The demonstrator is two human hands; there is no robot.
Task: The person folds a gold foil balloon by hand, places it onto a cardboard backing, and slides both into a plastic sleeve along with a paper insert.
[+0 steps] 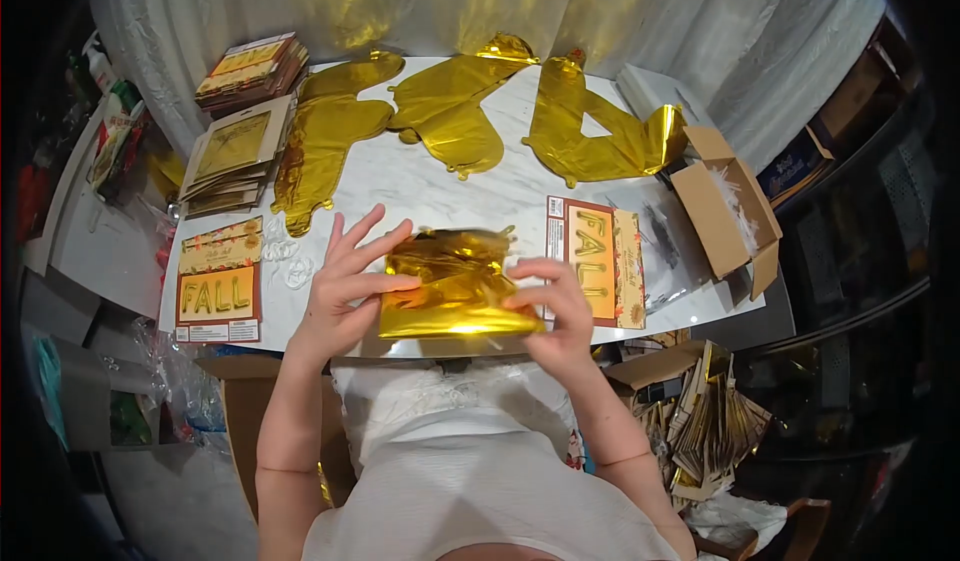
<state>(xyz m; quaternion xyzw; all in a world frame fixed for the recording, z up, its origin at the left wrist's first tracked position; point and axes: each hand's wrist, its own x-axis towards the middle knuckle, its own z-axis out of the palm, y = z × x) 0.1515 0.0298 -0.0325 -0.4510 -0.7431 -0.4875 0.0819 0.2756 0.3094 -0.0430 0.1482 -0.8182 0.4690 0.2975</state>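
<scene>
A folded gold foil balloon (450,286) is between my hands, above the table's front edge. My left hand (345,286) holds its left side, the index finger lying across the foil and the other fingers spread. My right hand (560,316) grips the right edge, fingers bent over the front. Beyond them, several flat gold letter balloons lie on the marble-patterned table: an F-like one (330,126) at left, a partly folded one (455,111) in the middle and an A-like one (600,146) at right. Printed FALL cards lie to the left (218,296) and right (590,261) of my hands.
Stacked card packets (230,156) stand at the table's left edge. At the right is an open cardboard box (725,206) with clear plastic bags (670,251) beside it. Below right, a carton holds many folded foil packets (705,416). A pale curtain (450,6) hangs behind the table.
</scene>
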